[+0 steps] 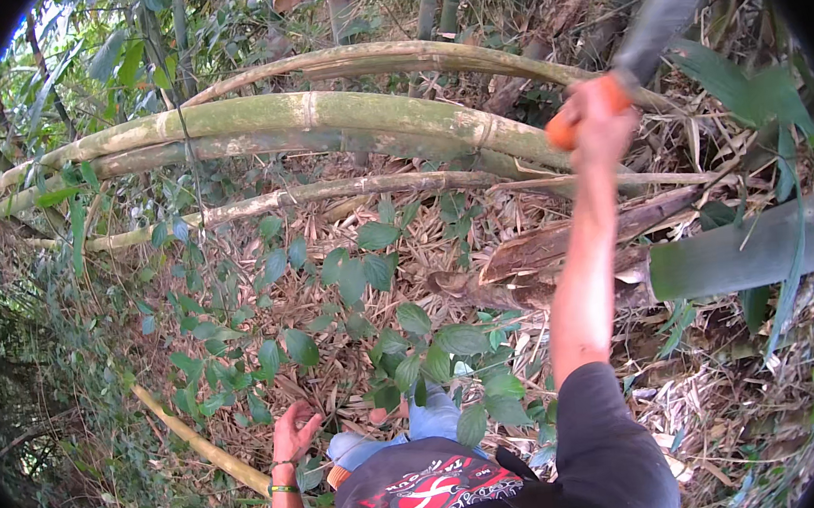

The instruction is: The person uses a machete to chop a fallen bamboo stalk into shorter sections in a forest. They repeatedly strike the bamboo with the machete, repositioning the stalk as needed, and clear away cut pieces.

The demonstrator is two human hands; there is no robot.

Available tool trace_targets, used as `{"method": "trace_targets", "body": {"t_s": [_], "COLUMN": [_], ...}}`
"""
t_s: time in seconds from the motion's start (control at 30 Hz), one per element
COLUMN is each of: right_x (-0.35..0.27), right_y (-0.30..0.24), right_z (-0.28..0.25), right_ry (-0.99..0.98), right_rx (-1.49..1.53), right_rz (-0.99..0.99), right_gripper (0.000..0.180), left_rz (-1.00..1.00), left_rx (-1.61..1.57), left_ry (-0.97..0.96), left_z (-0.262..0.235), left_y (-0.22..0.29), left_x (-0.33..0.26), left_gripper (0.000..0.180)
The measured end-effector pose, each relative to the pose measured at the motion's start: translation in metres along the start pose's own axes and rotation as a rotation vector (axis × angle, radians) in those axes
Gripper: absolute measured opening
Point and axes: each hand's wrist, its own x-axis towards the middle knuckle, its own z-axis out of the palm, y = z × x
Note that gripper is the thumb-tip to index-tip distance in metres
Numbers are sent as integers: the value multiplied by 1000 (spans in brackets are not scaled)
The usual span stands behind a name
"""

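Note:
My right hand (pixel 599 121) is raised high at the upper right, shut on the orange handle (pixel 563 130) of a long blade (pixel 666 4) that points up and right and looks blurred. Below and left of it run several thick green bamboo stems (pixel 317 112), bent in long arcs across the upper half. A cut green bamboo stem (pixel 745 249) lies at the right. My left hand (pixel 294 430) hangs low at the lower left, fingers apart, holding nothing, near a thin yellowish bamboo pole (pixel 201 446). A green band sits on that wrist.
Dry bamboo leaves and husks (pixel 561 245) cover the ground. A leafy green shrub (pixel 375 334) grows in the middle, in front of my knees. Dense undergrowth fills the left side. My blue trousers (pixel 422 427) and dark printed shirt show at the bottom.

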Motion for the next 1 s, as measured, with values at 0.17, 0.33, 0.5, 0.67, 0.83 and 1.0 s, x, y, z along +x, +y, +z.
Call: {"method": "trace_targets", "body": {"t_s": [0.17, 0.33, 0.5, 0.67, 0.83, 1.0], "right_x": [-18, -219, -150, -5, -48, -203], "right_y": [68, 235, 168, -14, 114, 283], "right_z": [-2, 35, -17, 21, 19, 14], "right_ry": [34, -87, -133, -45, 82, -48], "right_rx": [162, -39, -271, 68, 158, 86], "right_rz": [-360, 660, 538, -187, -267, 818], "right_gripper": [12, 13, 12, 14, 10, 10], "left_rz": [-31, 72, 122, 14, -1, 47], "left_rx": [24, 149, 104, 8, 76, 26], "left_ry": [117, 93, -4, 51, 192, 108], "left_z": [-2, 15, 15, -4, 4, 20], "left_y": [-54, -31, 9, 2, -27, -23], "left_x": [-26, -21, 4, -4, -25, -36], "left_gripper": [54, 53, 51, 48, 49, 52]}}
